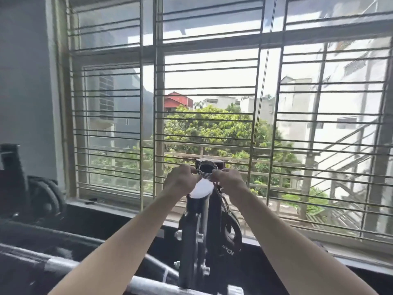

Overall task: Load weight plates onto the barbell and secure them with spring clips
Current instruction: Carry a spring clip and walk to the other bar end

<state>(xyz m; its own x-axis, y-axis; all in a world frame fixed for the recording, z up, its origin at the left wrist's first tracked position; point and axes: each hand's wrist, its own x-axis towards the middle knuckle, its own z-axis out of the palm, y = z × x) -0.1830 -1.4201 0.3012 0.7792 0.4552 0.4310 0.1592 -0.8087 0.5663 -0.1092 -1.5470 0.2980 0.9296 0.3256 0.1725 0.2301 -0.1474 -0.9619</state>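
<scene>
Spring clip (207, 169) sits at the centre of the frame, lower middle, ringed round the tip of a bar end (209, 165) that points toward the camera's far side, with both arms stretched out to it. The left hand (180, 177) and the right hand (228, 177) each pinch one side of the clip, fingers curled tight on its handles, apparently squeezing it open to slide it along. Below the hands a white sleeve or collar (201, 189) shows on the bar, and under that stand dark round shapes that look like weight plates (231, 231) beside a black upright frame (194, 231), though I cannot tell how many plates are on. By my reading the loading at this end is largely done and the clip is going on now; whether the other end is loaded or clipped cannot be seen. A grey bar (148, 284) crosses the bottom of the frame. More dark plates (45, 199) lean at the left edge against a grey wall (23, 81). Behind everything a wide barred window (210, 81) fills the upper frame, with green trees and pale buildings outside
</scene>
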